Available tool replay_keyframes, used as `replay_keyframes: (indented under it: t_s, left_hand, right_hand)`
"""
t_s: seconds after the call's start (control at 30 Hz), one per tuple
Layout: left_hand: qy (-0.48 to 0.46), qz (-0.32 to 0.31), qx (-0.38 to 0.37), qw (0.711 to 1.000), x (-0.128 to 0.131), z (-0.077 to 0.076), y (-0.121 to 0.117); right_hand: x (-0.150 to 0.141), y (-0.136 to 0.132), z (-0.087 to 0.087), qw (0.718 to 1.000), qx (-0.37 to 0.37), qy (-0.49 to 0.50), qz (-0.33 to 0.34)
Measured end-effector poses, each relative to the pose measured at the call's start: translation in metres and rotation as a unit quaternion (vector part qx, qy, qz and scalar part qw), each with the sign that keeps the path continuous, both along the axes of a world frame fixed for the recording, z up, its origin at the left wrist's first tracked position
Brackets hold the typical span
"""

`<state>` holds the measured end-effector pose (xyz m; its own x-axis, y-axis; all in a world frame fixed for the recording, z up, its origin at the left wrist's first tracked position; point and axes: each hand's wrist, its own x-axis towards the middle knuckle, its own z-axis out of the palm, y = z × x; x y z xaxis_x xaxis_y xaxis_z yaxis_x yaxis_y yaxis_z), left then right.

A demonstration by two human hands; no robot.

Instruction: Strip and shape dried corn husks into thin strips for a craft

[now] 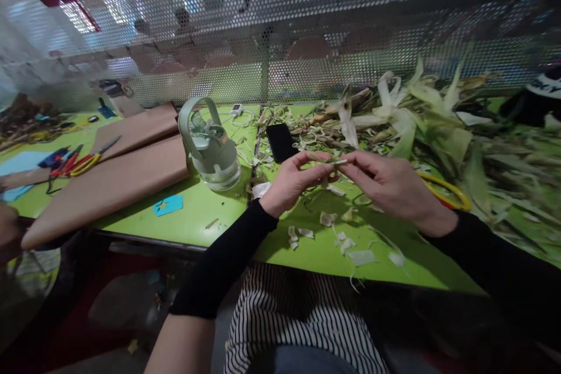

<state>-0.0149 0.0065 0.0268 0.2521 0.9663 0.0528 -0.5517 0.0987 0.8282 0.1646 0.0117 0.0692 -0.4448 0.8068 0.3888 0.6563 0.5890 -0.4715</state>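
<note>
Both my hands meet above the green table, pinching a thin strip of dried corn husk between them. My left hand is closed on the strip's left end with thumb and fingers. My right hand is closed on its right end. Small cut husk scraps lie on the table just below the hands. A large heap of pale green and tan corn husks spreads behind and to the right of my right hand.
A pale green water bottle with a handle stands left of my left hand, and a black phone lies behind it. Rolled brown paper, scissors with yellow and red handles, a blue paper piece and a yellow ring are there. Perforated metal screen backs the table.
</note>
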Motion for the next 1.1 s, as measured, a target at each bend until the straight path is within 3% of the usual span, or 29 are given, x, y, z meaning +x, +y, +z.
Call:
replay_keyframes:
  t_s: [0.13,0.2,0.37,0.53,0.7,0.83,0.9,1.0,1.07,1.1]
  left_hand:
    - [0.015,-0.015,0.024,0.999,-0.001,0.002,-0.002]
    - [0.02,-0.017,0.029,0.999,-0.002,0.002,-0.002]
    - [0.067,0.016,0.063,0.996,-0.003,-0.003,0.003]
    - [0.151,0.046,0.151,0.976,-0.002,-0.003,0.003]
    - [0.289,0.096,0.264,0.915,-0.002,-0.006,-0.001]
    - [0.324,0.112,0.335,0.878,-0.002,-0.01,0.001]
    - [0.338,0.2,0.384,0.836,-0.003,-0.011,0.002]
    - [0.371,0.341,0.442,0.742,-0.001,-0.011,-0.001]
    - [0.401,0.337,0.453,0.721,0.002,-0.012,-0.004]
    - [0.415,0.313,0.442,0.731,0.003,-0.013,-0.004]
  right_hand:
    - [0.001,0.006,0.005,0.985,-0.146,0.074,0.055]
    - [0.001,0.007,0.005,0.977,-0.18,0.092,0.06]
    - [-0.002,0.0,0.007,0.978,-0.186,0.095,0.007]
    - [-0.002,-0.006,0.014,0.982,-0.178,0.061,-0.03]
    - [0.0,-0.004,0.019,0.982,-0.187,0.012,-0.015]
    - [0.003,-0.002,0.011,0.984,-0.176,0.01,-0.012]
    - [0.003,-0.001,0.003,0.987,-0.155,0.036,-0.036]
    - [-0.001,0.0,-0.005,0.983,-0.118,0.099,-0.097]
    - [-0.006,0.001,-0.007,0.968,-0.136,0.181,-0.109]
    - [-0.009,0.001,-0.008,0.952,-0.162,0.236,-0.104]
